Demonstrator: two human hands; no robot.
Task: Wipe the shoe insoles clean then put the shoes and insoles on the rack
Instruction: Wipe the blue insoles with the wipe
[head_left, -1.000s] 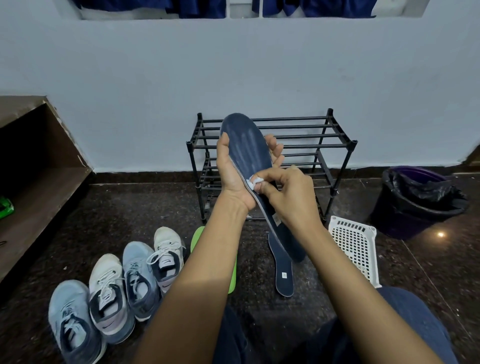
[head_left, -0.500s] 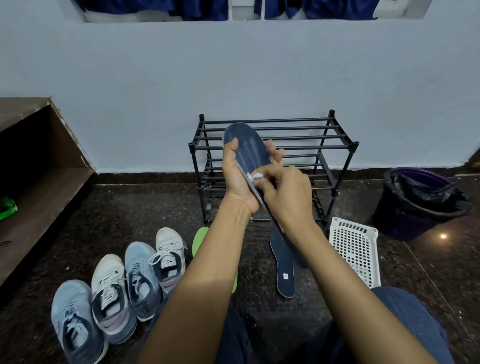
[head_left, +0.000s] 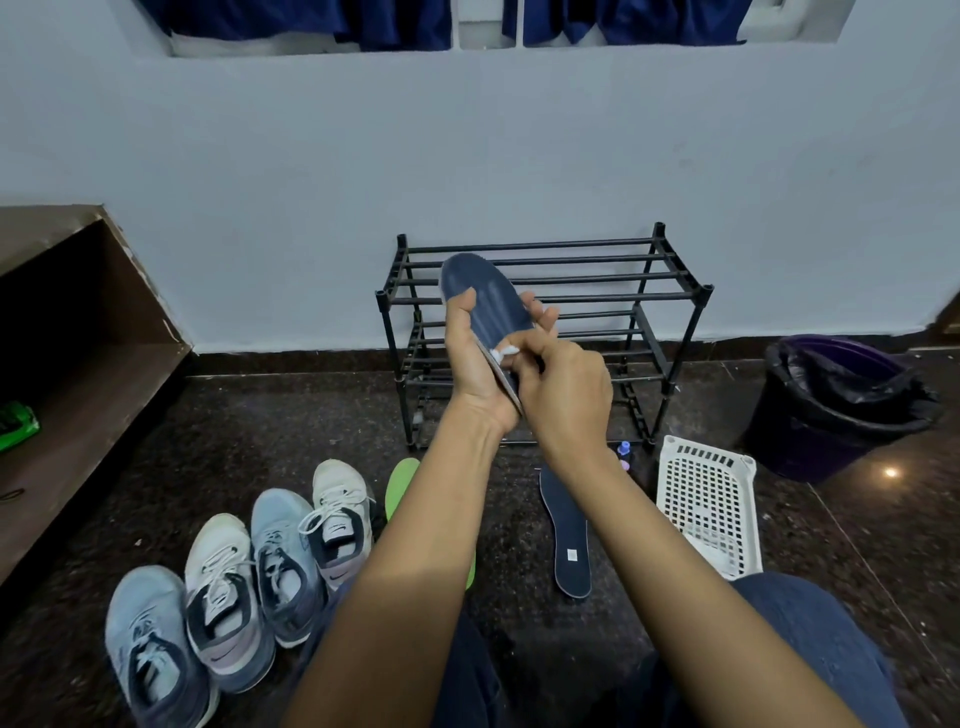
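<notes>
Two hands share one navy insole (head_left: 483, 296): the left hand (head_left: 478, 364) curls round its middle and holds it upright, while the right hand (head_left: 566, 395) pinches a small white wipe (head_left: 506, 353) against its face. Below the grip, a second navy insole (head_left: 566, 530) and a green insole (head_left: 402, 478) lie on the floor, with four shoes (head_left: 280, 561) lower left. Behind the grip, the rack (head_left: 670, 291) carries no shoe or insole, so wiping seems unfinished and all racking remains

Can't see the heel of the navy insole (head_left: 488, 296) or most of the white wipe (head_left: 506, 353) under the right hand (head_left: 566, 395). Catching only slivers of the green insole (head_left: 402, 483) past the left forearm (head_left: 415, 571). Can't read that tiny bottle (head_left: 623, 451).
</notes>
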